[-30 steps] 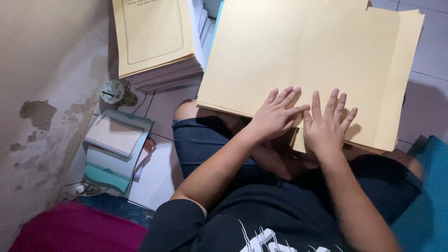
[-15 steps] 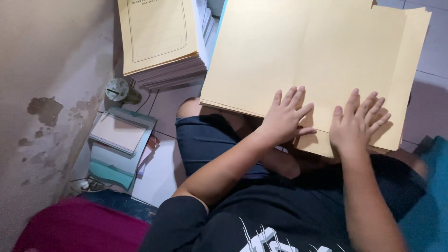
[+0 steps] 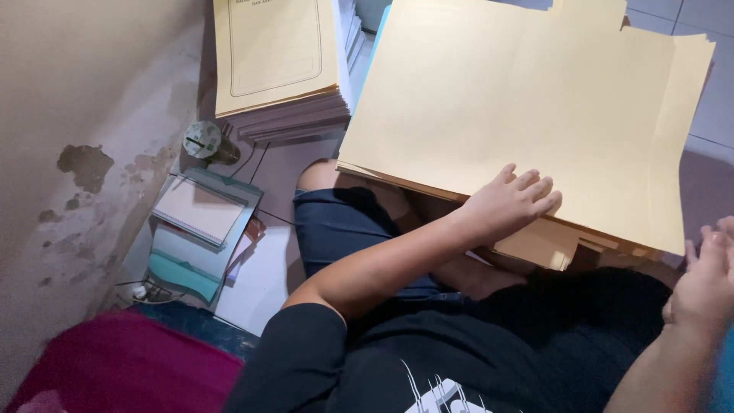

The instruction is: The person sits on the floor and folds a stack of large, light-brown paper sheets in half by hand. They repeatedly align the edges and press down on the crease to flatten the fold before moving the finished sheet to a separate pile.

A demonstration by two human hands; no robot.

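A large stack of open tan paper folders (image 3: 535, 107) rests across my lap and knees. My left hand (image 3: 508, 203) lies palm down on the near edge of the top folder, fingers together and pressing it flat. A folded flap of a lower folder (image 3: 539, 243) sticks out just below that hand. My right hand (image 3: 707, 283) hovers off the stack at the far right edge of the view, fingers spread, holding nothing.
A tall stack of closed tan folders (image 3: 279, 69) stands on the floor at the top left. Below it are a small round clock (image 3: 203, 141) and a pile of notebooks (image 3: 197, 229) by the stained wall (image 3: 84, 168). A magenta cloth (image 3: 130, 363) lies bottom left.
My right hand slid right across the top folder and then came off the stack toward my right side. My left hand moved slightly right and stays on the folder.
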